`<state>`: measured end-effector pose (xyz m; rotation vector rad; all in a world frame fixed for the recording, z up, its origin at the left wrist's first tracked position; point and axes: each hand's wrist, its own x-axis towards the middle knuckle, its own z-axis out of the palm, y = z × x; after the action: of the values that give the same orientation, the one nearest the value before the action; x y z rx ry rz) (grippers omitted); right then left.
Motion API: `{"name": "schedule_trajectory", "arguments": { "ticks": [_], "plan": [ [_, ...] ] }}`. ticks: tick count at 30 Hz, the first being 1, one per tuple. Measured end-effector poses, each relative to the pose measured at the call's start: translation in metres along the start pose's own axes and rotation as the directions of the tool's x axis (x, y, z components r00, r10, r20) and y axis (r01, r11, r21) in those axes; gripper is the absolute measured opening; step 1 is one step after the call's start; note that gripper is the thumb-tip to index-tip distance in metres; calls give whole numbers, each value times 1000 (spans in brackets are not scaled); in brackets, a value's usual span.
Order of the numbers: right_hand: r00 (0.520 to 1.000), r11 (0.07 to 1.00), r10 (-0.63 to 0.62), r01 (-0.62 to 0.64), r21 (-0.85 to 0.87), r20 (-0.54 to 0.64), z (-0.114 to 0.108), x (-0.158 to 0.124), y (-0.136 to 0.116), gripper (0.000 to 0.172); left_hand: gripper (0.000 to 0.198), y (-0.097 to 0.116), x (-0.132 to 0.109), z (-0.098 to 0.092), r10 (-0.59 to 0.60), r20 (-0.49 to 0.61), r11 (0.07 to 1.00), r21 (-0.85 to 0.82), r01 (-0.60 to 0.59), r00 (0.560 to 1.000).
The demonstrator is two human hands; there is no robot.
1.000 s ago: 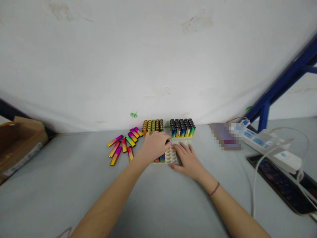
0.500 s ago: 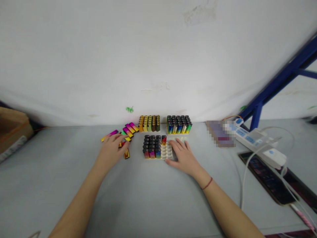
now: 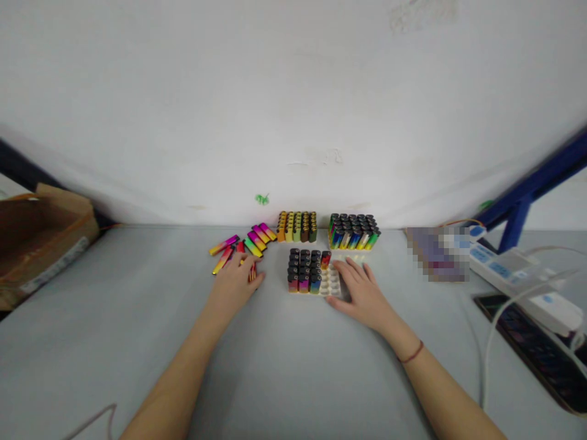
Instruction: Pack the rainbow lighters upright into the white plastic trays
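My left hand [image 3: 235, 282] is over the near side of a spread of loose lighters [image 3: 223, 244], its fingers curled around a red and gold lighter [image 3: 252, 272] that is partly hidden. My right hand [image 3: 364, 292] grips the right end of a white tray [image 3: 331, 285], thumb at the near corner and fingertips at the far one. In that tray, black-topped lighters [image 3: 303, 272] stand upright in three rows on the left. A lone red lighter [image 3: 326, 259] stands at the back of the following row, and hollows show in front and to the right of it.
Behind stand two packed blocks of lighters, one yellow and brown [image 3: 297, 227], one multicoloured [image 3: 353, 232], close to the wall. A cardboard box [image 3: 50, 244] is at far left. On the right lie a power strip [image 3: 523, 281], a phone [image 3: 532, 348] and white cables.
The view has swung left, so everything appears further right. My left hand has shifted slightly toward the near lighter and its fingers have curled in. My right hand stays at the tray.
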<state>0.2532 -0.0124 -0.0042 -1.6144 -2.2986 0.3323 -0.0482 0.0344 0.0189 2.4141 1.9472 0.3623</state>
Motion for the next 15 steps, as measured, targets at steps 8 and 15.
{"name": "schedule_trajectory", "arguments": {
  "ticks": [8, 15],
  "plan": [
    [1000, 1000, 4, -4, 1, 13, 1, -1, 1, 66, 37, 6, -9, -12, -276, 201, 961, 87, 263, 940],
    [1000, 1000, 2, -2, -14, 8, 1, -1, 1, 66, 25, 6, -9, -17, -154, 291, 988, 55, 144, 944]
  ]
}}
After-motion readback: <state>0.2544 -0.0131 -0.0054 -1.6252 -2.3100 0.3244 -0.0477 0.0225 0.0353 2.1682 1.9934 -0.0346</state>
